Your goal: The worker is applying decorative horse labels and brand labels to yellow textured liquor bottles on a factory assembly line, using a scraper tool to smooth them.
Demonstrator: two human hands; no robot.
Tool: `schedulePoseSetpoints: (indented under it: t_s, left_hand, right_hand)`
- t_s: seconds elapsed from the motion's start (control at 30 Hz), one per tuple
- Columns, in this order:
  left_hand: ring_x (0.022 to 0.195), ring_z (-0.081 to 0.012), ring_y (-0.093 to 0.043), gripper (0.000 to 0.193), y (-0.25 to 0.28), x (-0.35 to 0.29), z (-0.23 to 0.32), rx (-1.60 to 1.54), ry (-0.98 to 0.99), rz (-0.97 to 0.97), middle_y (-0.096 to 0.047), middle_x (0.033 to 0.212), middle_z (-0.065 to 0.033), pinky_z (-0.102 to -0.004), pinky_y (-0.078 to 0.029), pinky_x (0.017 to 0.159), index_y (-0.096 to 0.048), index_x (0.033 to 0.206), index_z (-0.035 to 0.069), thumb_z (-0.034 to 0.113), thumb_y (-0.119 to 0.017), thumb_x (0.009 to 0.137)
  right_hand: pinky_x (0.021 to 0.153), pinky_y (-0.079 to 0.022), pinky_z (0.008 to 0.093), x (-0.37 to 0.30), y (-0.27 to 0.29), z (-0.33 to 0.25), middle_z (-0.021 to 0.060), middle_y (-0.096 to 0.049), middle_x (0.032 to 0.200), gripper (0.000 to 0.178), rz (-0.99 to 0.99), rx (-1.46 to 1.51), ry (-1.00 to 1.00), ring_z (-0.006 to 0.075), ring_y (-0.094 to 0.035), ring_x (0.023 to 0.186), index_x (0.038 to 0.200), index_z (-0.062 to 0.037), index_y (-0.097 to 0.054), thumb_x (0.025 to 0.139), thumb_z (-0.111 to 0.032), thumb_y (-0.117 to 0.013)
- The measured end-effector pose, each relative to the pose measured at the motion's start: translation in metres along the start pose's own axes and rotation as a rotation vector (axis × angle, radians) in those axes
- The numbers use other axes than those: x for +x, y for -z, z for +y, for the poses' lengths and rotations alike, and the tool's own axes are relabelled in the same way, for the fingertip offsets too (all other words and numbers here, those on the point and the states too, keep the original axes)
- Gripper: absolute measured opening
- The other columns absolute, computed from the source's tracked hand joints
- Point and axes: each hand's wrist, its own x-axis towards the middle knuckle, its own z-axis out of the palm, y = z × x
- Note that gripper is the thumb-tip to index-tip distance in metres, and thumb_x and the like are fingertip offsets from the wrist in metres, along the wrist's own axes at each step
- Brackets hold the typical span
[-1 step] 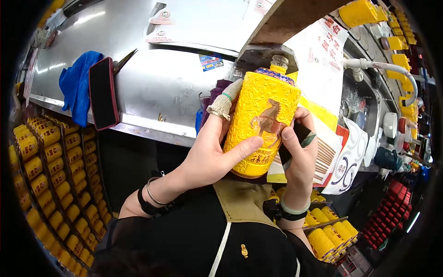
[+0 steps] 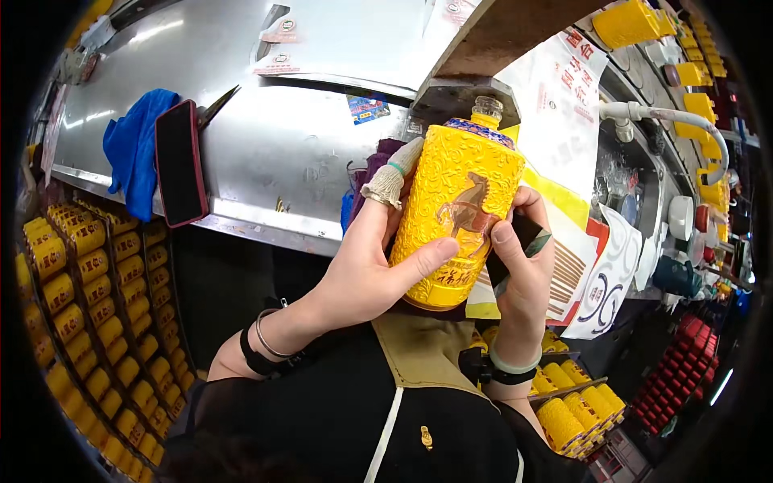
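A yellow embossed bottle (image 2: 459, 193) leans with its clear glass neck (image 2: 488, 108) pointing away from me. Its front carries a brown horse figure and its shoulder a blue patterned band. My left hand (image 2: 366, 262) is closed round the bottle's left side, thumb across the front; a knitted finger cover (image 2: 390, 179) sits over its fingers. Against the right edge press the thumb and fingers of my right hand (image 2: 525, 266). A dark, shiny flat piece (image 2: 531, 235) shows in the right hand, its kind unclear. Beyond the neck stands a metal block (image 2: 463, 87), the two overlapping in view.
A steel bench holds a phone (image 2: 180, 165), a blue cloth (image 2: 138, 145) and white sheets (image 2: 338, 40). A brown beam (image 2: 515, 32) slants overhead. Racks of yellow bottles (image 2: 97, 298) stand left; more yellow bottles (image 2: 580, 406) lower right. A white pipe (image 2: 668, 115) bends over a sink at right.
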Motion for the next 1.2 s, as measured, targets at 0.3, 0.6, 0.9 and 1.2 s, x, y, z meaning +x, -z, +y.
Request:
schedulePoseSetpoints:
  t_s: [0.3,0.6,0.9,1.2]
  left_hand:
    - [0.147,-0.0241,-0.035,0.085,0.002,-0.001,0.000,0.071,0.022,-0.013,-0.032,0.158,-0.0173,-0.0384,-0.029,0.121,-0.011,0.160,-0.003,0.003,-0.067,0.096]
    - [0.147,-0.0240,-0.034,0.082,-0.007,0.001,0.001,0.059,-0.011,-0.016,-0.031,0.158,-0.0190,-0.0386,-0.028,0.122,-0.010,0.159,-0.005,0.005,-0.064,0.098]
    - [0.146,-0.0249,-0.035,0.080,-0.008,-0.001,0.002,0.055,0.010,-0.003,-0.033,0.156,-0.0185,-0.0399,-0.028,0.121,-0.011,0.159,-0.005,0.007,-0.063,0.100]
    - [0.149,-0.0292,-0.032,0.089,-0.005,-0.008,-0.003,0.134,-0.087,0.017,-0.027,0.161,-0.0211,-0.0420,-0.026,0.122,-0.010,0.159,-0.006,0.010,-0.070,0.096]
  right_hand:
    - [0.080,-0.044,0.0202,0.001,0.002,0.000,-0.0023,-0.049,0.098,0.039,-0.029,0.021,-0.015,0.0072,-0.052,0.091,0.117,-0.0073,-0.050,0.091,-0.011,-0.079]
    - [0.092,-0.049,0.0264,0.017,0.001,-0.055,0.0104,-0.060,0.116,0.043,0.023,-0.541,0.573,0.0151,-0.058,0.108,0.131,0.0007,-0.053,0.090,0.008,-0.062]
    - [0.078,-0.052,0.0368,0.034,-0.030,-0.094,0.0120,-0.072,0.100,0.032,-0.185,-1.309,1.019,0.0284,-0.063,0.087,0.111,-0.0019,-0.072,0.081,0.009,-0.067]
    - [0.086,-0.053,0.0300,0.028,0.005,-0.076,0.0114,-0.073,0.105,0.027,0.134,-1.108,0.844,0.0195,-0.068,0.097,0.120,-0.0005,-0.068,0.094,0.005,-0.062]
